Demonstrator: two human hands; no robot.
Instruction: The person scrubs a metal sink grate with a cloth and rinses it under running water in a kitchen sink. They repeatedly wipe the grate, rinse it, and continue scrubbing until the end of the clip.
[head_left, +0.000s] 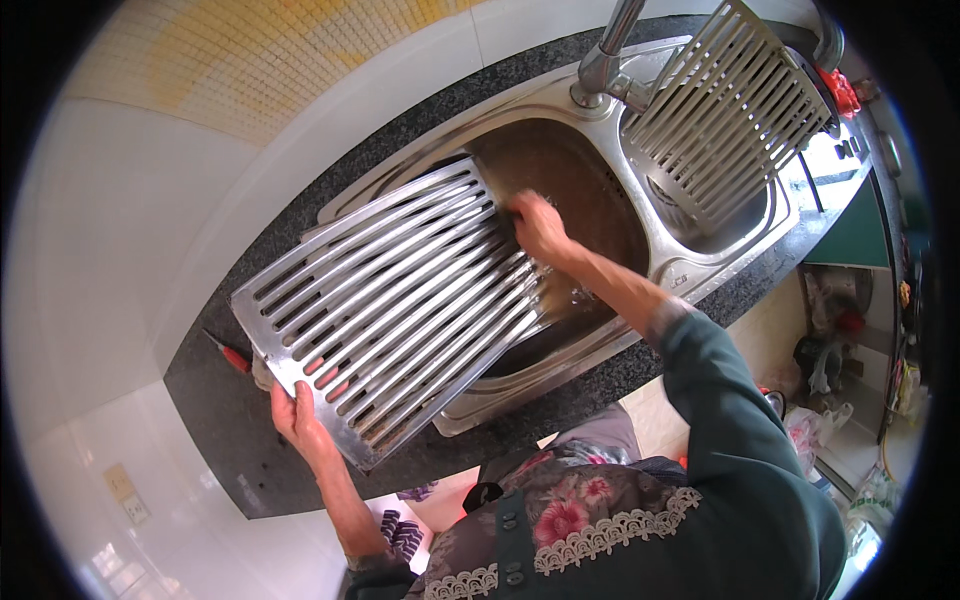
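Note:
My left hand (306, 420) grips the lower left end of a slotted metal rack (375, 300), thumb on top and fingers seen through the slots. The rack lies tilted across the left basin, its far end down in it. My right hand (538, 229) is closed, slightly blurred, at the rack's far right end; a dark thing, perhaps a scrubbing pad, shows under its fingers, but it is too hidden to name. Brownish water (592, 187) stands in the left basin of the stainless steel sink (637, 225).
A second slotted rack (727, 127) leans over the right basin. Above the divider rises a chrome faucet (600, 75). A red-handled tool (236, 358) lies on the dark stone countertop (247, 442) at left. Tiled wall (90, 247) borders the counter. A red plastic bag (840, 91) is at upper right.

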